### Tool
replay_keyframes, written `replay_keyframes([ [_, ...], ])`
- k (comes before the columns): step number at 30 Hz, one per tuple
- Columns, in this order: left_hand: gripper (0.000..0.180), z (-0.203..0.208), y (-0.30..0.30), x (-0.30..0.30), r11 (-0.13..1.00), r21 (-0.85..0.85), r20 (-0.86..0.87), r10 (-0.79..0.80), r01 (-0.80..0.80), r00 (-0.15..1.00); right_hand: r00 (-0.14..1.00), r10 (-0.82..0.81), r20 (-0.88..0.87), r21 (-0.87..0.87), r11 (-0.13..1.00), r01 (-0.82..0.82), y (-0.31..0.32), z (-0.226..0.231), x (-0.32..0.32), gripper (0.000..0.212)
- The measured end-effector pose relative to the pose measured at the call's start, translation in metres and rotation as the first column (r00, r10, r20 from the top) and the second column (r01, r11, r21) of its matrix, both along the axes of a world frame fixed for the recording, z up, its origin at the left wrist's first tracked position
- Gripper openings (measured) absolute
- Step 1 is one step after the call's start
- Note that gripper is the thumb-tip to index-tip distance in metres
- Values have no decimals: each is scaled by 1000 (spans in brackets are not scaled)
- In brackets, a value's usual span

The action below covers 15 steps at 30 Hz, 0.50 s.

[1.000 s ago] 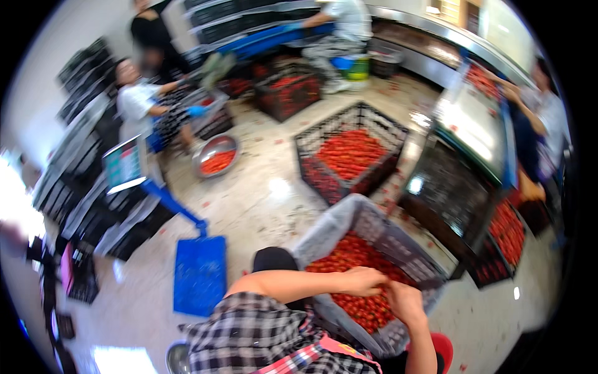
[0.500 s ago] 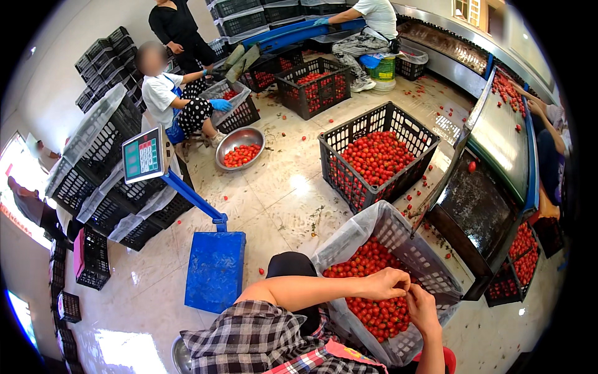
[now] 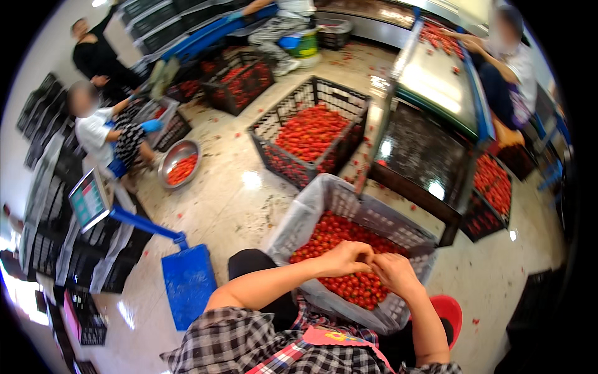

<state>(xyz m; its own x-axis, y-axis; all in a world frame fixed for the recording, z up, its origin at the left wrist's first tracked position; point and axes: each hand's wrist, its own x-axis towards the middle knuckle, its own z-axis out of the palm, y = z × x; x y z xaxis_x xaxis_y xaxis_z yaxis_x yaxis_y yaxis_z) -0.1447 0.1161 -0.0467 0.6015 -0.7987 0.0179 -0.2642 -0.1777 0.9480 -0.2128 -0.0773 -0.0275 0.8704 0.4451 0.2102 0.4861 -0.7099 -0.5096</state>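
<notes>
My left hand (image 3: 344, 258) and my right hand (image 3: 393, 274) meet fingertip to fingertip just above a grey crate (image 3: 367, 215) lined with clear plastic. The crate holds many small red tomatoes (image 3: 336, 234). The fingers of both hands are curled and pinched together. Whatever sits between them is hidden. My left forearm crosses the crate's near rim, over my dark trousers and checked shirt.
A black crate of tomatoes (image 3: 305, 134) stands behind on the wet tiled floor. A blue platform scale (image 3: 187, 283) is at my left. A seated person with blue gloves (image 3: 103, 128) works by a metal bowl (image 3: 179, 165). A sorting table (image 3: 436, 81) and another person (image 3: 507, 62) are at right.
The head view has swung, so the room sits differently in the picture. My hands have stayed joined over the lined crate the whole time.
</notes>
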Motion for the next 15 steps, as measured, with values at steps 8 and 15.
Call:
replay_keyframes([
  [8,18,11,-12,-5,997,13,-111,-69,71,991,999,-39,24,31,999,38,-13,-1,-10,13],
  [15,17,15,-6,-8,996,62,-288,-44,64,957,1000,10,20,-44,999,-9,-12,-8,-16,15],
])
